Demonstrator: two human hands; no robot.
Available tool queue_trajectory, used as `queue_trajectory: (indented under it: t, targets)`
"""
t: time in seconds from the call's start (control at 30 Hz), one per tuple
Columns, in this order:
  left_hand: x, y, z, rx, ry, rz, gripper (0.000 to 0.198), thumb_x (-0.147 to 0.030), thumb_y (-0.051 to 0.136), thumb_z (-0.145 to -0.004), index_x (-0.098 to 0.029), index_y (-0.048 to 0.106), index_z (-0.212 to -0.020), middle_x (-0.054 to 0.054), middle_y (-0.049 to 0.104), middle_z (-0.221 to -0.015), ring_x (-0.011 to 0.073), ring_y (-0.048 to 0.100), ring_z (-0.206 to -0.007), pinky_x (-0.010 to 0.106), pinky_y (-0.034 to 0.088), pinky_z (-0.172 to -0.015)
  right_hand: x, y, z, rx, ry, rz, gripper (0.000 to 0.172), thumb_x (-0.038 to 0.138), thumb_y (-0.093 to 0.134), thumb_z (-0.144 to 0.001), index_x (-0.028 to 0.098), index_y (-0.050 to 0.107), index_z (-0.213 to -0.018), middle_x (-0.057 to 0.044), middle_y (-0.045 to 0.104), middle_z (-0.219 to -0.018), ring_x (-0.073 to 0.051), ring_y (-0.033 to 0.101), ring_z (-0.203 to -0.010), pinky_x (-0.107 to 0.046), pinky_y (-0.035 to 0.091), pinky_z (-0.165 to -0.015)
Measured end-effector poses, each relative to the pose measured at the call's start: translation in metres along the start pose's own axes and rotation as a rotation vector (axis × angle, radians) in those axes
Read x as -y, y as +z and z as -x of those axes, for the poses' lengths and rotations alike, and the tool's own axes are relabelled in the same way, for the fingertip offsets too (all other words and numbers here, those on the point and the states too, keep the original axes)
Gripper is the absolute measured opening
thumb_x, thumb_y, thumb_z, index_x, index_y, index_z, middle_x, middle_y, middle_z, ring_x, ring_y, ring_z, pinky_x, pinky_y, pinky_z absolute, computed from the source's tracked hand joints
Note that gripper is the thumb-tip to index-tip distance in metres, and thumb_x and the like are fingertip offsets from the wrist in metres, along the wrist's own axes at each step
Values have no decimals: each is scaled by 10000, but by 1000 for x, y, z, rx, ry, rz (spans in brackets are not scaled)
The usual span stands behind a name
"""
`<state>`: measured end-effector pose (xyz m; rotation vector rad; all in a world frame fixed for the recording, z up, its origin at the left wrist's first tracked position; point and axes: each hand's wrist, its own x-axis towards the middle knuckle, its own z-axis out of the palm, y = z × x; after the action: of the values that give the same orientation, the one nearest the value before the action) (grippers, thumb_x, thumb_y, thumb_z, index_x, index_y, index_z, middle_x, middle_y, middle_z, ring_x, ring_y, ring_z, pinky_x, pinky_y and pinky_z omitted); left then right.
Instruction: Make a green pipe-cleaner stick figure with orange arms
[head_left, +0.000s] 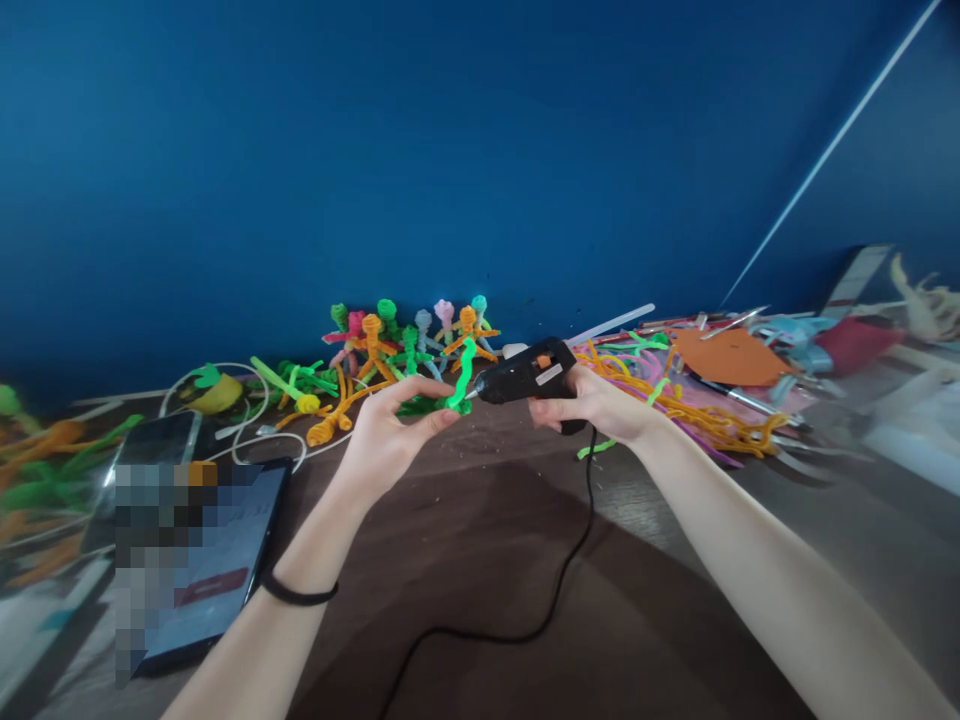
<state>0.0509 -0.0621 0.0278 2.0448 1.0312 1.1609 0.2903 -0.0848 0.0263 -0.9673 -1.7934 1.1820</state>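
Between the thumb and fingers of my left hand (pixel 397 430) is a bright green pipe cleaner (pixel 466 368), its wavy length rising above the fingertips. My right hand (pixel 589 402) is wrapped round the handle of a black hot glue gun (pixel 529 372). The gun points left, and its nozzle is at the lower part of the pipe cleaner; whether it touches I cannot tell. A black cord (pixel 559 585) runs down from the gun's handle over the table. Darker green fuzzy material shows beside my left fingertips, partly hidden.
Several pipe-cleaner figures (pixel 373 335) stand against the blue wall. A tablet (pixel 225 570) and a phone (pixel 142 465) lie at left near a white cable (pixel 240 430). At right are loose pipe cleaners (pixel 720 425), orange felt-like sheet (pixel 727 357) and scissors-like metal tools.
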Motion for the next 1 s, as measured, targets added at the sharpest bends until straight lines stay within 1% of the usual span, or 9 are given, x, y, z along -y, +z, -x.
queue_trajectory:
  t: [0.2, 0.33, 0.43, 0.5, 0.57, 0.7, 0.8, 0.9, 1.0]
  targets:
    - [-1, 2, 1, 7, -17, -16, 187, -339, 675, -657, -198, 653, -777, 12, 666, -803, 143, 598, -739, 209, 466, -599, 4, -1, 0, 52, 13, 14, 264, 348, 603, -754, 120, 542, -637, -25, 574, -619, -83, 489, -535, -226, 389, -524]
    - [-1, 1, 0, -23, -42, 12, 202, -351, 678, -652, -193, 643, -772, 17, 662, -800, 147, 597, -728, 223, 469, -607, -4, -3, -2, -16, 66, 19, 224, 334, 614, -742, 123, 567, -803, -51, 645, -702, -88, 496, -521, -226, 400, -505]
    - [-1, 0, 0, -49, -29, 40, 214, -365, 681, -648, -193, 643, -771, 19, 657, -800, 144, 587, -709, 223, 462, -584, -16, -1, -5, -51, 161, 12, 266, 347, 603, -743, 131, 559, -893, -63, 672, -783, -76, 483, -480, -230, 397, -499]
    - [-2, 0, 0, -41, -29, 59, 216, -364, 685, -645, -191, 643, -767, 20, 650, -782, 137, 574, -680, 221, 453, -563, -24, 2, -8, -51, 237, -16, 289, 390, 573, -753, 118, 578, -849, -89, 680, -820, -81, 507, -475, -248, 418, -532]
    - [-4, 0, 1, -29, -37, 83, 214, -358, 691, -642, -191, 642, -765, 20, 642, -771, 130, 562, -664, 218, 444, -554, -31, 7, -10, -6, 300, -15, 340, 446, 531, -763, 111, 585, -761, -99, 680, -774, -106, 546, -514, -262, 434, -566]
    - [-2, 2, 2, -18, -30, 168, 198, -338, 701, -638, -200, 641, -768, 15, 640, -771, 129, 560, -685, 218, 438, -578, -38, 15, -11, 15, 340, 289, 439, 511, 439, -788, 130, 591, -632, -61, 625, -576, -161, 588, -612, -275, 433, -658]
    - [1, 3, 3, -14, -41, 205, 192, -324, 709, -633, -203, 641, -766, 12, 639, -765, 128, 560, -691, 217, 433, -585, -40, 21, -11, -33, 424, 605, 481, 559, 408, -779, 141, 618, -667, -94, 650, -713, -218, 609, -703, -302, 427, -674]
    - [1, 4, 3, -3, -48, 218, 190, -322, 705, -638, -201, 644, -771, 13, 641, -769, 127, 561, -693, 219, 435, -599, -40, 30, -11, -29, 482, 822, 544, 599, 333, -792, 147, 635, -755, -125, 658, -858, -273, 611, -811, -334, 432, -681]
    - [-4, 4, 3, 21, -47, 210, 187, -338, 693, -649, -203, 650, -770, 10, 642, -756, 125, 564, -679, 222, 441, -599, -40, 37, -11, -42, 479, 1020, 594, 608, 293, -805, 131, 644, -758, -150, 662, -831, -293, 612, -828, -364, 433, -695]
